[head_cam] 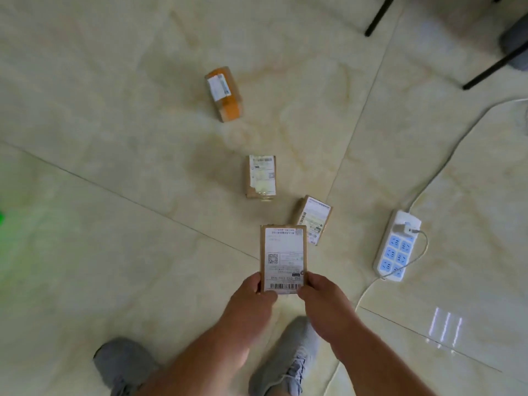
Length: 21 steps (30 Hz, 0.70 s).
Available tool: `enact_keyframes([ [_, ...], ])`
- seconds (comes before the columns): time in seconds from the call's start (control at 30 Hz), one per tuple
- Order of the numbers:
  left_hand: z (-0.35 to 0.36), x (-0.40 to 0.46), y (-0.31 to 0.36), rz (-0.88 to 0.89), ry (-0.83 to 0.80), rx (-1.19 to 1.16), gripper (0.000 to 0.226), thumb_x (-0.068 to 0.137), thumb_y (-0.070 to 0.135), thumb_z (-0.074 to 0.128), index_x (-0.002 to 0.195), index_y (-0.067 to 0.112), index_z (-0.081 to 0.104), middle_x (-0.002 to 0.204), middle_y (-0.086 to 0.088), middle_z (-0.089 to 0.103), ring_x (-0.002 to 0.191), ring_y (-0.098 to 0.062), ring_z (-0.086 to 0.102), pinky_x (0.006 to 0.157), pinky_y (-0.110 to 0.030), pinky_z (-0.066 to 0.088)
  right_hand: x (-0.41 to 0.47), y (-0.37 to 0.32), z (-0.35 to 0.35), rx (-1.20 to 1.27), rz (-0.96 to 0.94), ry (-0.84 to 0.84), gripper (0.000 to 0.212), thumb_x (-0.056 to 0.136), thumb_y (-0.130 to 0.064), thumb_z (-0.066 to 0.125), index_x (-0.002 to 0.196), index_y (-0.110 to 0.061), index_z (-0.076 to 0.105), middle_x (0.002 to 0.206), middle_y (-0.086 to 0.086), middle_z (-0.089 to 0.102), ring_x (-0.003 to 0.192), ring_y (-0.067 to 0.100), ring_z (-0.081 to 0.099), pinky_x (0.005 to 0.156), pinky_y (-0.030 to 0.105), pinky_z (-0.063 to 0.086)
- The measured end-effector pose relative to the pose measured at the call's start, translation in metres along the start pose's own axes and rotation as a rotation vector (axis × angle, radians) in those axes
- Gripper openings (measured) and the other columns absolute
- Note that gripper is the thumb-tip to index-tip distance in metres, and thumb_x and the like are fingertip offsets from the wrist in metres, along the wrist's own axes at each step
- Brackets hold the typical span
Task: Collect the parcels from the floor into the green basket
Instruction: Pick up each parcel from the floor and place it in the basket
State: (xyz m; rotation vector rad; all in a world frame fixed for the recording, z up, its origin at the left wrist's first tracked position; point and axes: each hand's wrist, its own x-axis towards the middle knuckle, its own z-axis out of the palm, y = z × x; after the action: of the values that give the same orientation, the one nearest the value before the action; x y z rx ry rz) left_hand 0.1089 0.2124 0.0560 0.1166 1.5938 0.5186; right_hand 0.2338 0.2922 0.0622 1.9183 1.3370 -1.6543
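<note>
I hold a flat brown parcel (283, 252) with a white shipping label above the floor, gripping its near end from both sides. My left hand (254, 298) pinches the left edge and my right hand (323, 298) the right edge. Three more parcels lie on the tiled floor: one just behind the held one to the right (314, 220), one in the middle (260, 177), and a farther one with orange tape (224, 94). Of the green basket only a green sliver (1, 217) and a green glow show at the far left edge.
A white power strip (397, 247) with a plugged charger and white cables lies on the floor to the right. Black chair legs (491, 70) stand at the upper right. My grey shoes (288, 358) are at the bottom.
</note>
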Motion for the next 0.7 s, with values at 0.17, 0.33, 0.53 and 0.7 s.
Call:
enact_keyframes([
  [0.17,-0.088,-0.038,0.000,0.055,0.086,-0.165,0.050,0.090,0.016,0.050,0.133,0.039,0.061,0.128,0.017,0.068,0.113,-0.003,0.060,0.077,-0.020,0.043,-0.031,-0.072,0.065,-0.147,-0.095,-0.039,0.037,0.088,-0.017,0.047,0.107,-0.039,0.069,0.101,-0.012,0.075,0.086,0.018,0.071,0.073,0.035,0.056],
  [0.33,-0.193,-0.080,-0.025,0.068,0.219,-0.289,0.041,0.091,0.018,0.051,0.122,0.041,0.066,0.118,0.021,0.070,0.102,0.004,0.061,0.073,-0.020,0.042,-0.071,-0.143,0.158,-0.290,-0.213,-0.120,0.039,0.091,-0.019,0.046,0.117,-0.037,0.068,0.109,-0.016,0.072,0.091,0.003,0.064,0.071,0.022,0.048],
  [0.53,-0.329,-0.131,-0.058,0.067,0.350,-0.412,0.039,0.087,0.023,0.052,0.112,0.048,0.068,0.106,0.023,0.074,0.102,-0.010,0.069,0.077,-0.027,0.049,-0.126,-0.238,0.280,-0.483,-0.362,-0.214,0.037,0.092,-0.018,0.043,0.114,-0.033,0.069,0.107,-0.014,0.072,0.093,0.006,0.064,0.080,0.026,0.052],
  [0.7,-0.434,-0.175,-0.090,0.102,0.458,-0.507,0.036,0.090,0.023,0.053,0.114,0.046,0.068,0.100,0.026,0.073,0.099,-0.014,0.072,0.072,-0.024,0.048,-0.169,-0.289,0.385,-0.556,-0.412,-0.266,0.035,0.091,-0.020,0.043,0.113,-0.032,0.069,0.106,-0.013,0.073,0.095,0.010,0.065,0.085,0.031,0.053],
])
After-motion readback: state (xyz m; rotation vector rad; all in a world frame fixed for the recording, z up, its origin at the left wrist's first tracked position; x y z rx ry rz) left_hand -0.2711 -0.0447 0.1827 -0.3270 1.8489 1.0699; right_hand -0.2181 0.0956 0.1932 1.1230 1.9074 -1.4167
